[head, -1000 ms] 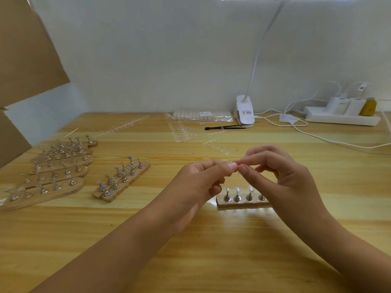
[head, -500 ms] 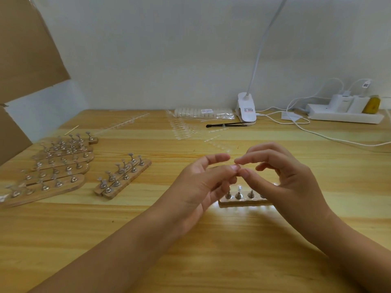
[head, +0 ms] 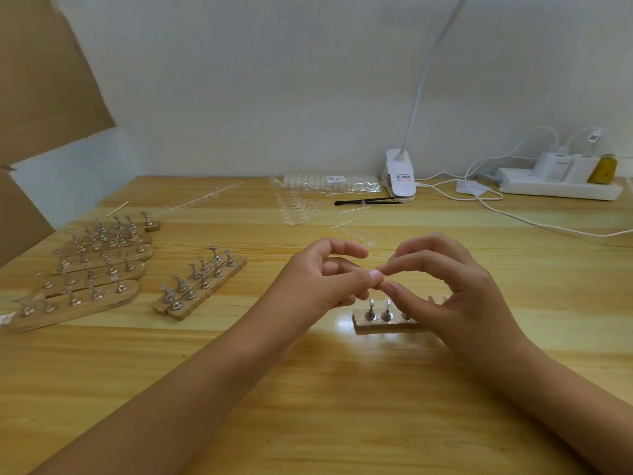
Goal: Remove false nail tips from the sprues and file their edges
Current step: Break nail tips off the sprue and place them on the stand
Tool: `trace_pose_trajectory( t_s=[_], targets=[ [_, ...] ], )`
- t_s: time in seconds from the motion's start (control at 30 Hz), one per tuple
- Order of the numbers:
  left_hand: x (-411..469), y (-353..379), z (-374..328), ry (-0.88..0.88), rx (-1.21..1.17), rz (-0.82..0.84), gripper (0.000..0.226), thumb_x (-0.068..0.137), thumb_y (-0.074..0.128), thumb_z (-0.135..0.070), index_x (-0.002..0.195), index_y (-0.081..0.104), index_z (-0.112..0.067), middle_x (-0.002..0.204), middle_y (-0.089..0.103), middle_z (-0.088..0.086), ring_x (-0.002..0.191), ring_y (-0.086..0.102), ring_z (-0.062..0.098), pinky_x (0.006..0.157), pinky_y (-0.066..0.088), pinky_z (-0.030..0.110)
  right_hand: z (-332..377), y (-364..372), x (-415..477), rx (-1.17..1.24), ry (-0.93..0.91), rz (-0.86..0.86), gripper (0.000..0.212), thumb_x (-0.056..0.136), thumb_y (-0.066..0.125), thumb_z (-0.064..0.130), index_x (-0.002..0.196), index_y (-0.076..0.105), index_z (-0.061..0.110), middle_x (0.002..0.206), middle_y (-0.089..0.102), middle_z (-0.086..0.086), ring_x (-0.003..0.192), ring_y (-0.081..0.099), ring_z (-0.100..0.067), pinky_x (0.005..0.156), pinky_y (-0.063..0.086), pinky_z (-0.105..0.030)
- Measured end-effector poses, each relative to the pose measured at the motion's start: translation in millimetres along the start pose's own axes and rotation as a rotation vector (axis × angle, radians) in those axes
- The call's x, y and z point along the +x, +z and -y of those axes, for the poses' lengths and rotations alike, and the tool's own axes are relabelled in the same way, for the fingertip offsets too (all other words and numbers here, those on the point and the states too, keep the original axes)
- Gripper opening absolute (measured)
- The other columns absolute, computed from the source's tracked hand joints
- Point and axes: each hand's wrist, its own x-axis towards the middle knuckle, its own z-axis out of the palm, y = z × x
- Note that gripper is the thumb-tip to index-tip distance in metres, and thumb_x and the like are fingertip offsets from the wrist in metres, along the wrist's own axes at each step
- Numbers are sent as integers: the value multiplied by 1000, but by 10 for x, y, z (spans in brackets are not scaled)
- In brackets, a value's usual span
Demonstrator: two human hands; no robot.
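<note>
Mid-table, both hands meet fingertip to fingertip just above a small wooden peg stand [head: 376, 323]. On the left hand [head: 322, 279] the thumb is pressed forward with the lower fingers curled under it and the index finger raised above. On the right hand [head: 459, 296] the index and thumb tips close on the same spot, with the other fingers arched over.

A small pale patch shows at the contact point. Cannot tell whether it is a nail tip or just the left thumbnail, so cannot tell whether either hand pinches anything.

The right hand partly covers the peg stand; two metal pegs are clearly visible and upright.

Clear sprues [head: 298, 209] lie flat on the table [head: 342, 406] well beyond the hands. More loose clear strips [head: 356, 231] lie nearer, just past the fingertips. One long strip [head: 202, 199] lies far left.

A bag of tips [head: 332, 181] sits at the back edge beside a white clip lamp [head: 400, 174], with a black brush [head: 366, 201] in front of it.

On the left are a fanned stack of wooden peg boards [head: 85, 272] and a pair of shorter boards [head: 202, 287], well apart from the hands. A power strip [head: 561, 188] sits far right with cables trailing.
</note>
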Motion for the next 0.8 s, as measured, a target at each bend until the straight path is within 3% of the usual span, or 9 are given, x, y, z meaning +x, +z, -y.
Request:
trace_pose_trajectory(
  t_s=[0.17,0.23,0.3,0.53,0.8],
  targets=[
    [33,-132,40,70,659,42,8,86,72,-33,92,69,-37,91,66,-19,71,55,-6,67,46,15,-71,2,-28,-128,-21,85,19,81,72,35,93,77,21,99,62,6,102,55,-18,91,37,-18],
    [27,-114,89,46,664,72,8,82,76,-36,89,72,-38,92,63,-18,68,51,-6,68,45,19,-87,13,-31,-181,-39,106,17,83,74,35,91,78,21,98,62,6,100,54,-18,90,36,-17],
    [23,-86,127,47,655,88,11,79,79,-39,88,73,-39,87,58,-18,67,51,-9,66,43,14,-88,30,-32,-213,-53,116,17,82,73,34,89,78,19,98,62,6,99,52,-16,88,36,-18],
    [41,-64,169,82,666,81,10,78,79,-43,80,69,-41,75,52,-34,65,47,-8,61,38,9,-57,55,-29,-214,-71,154,21,81,67,35,86,79,18,97,65,3,99,52,-19,83,41,-30],
    [41,-69,169,84,674,81,14,77,79,-42,74,65,-42,71,53,-33,63,47,-7,59,37,12,-48,49,-10,-368,-172,141,18,82,75,35,81,78,17,93,67,2,98,60,-27,84,46,-46]
  ],
)
